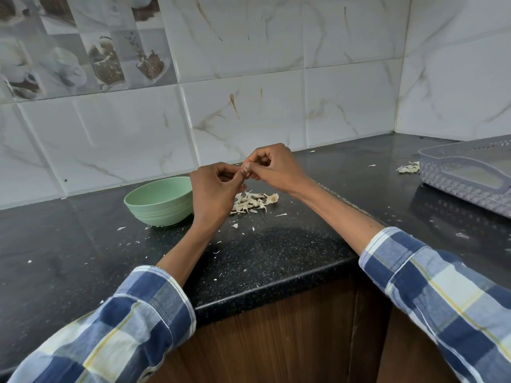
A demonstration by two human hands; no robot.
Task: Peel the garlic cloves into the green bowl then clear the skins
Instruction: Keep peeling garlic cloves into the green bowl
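My left hand (pixel 214 189) and my right hand (pixel 272 167) meet above the black counter, and both pinch one small pale garlic clove (pixel 245 170) between their fingertips. The green bowl (pixel 159 201) stands on the counter just left of my left hand; its inside is hidden from here. A heap of white garlic skins (pixel 253 203) with a dry garlic root end lies on the counter right under my hands.
A grey plastic basket (pixel 470 176) stands at the right, with a small pile of skins (pixel 408 168) beside it. Loose skin flakes are scattered over the black counter (pixel 276 252). The tiled wall runs behind, and the counter's front edge bends at a corner below my arms.
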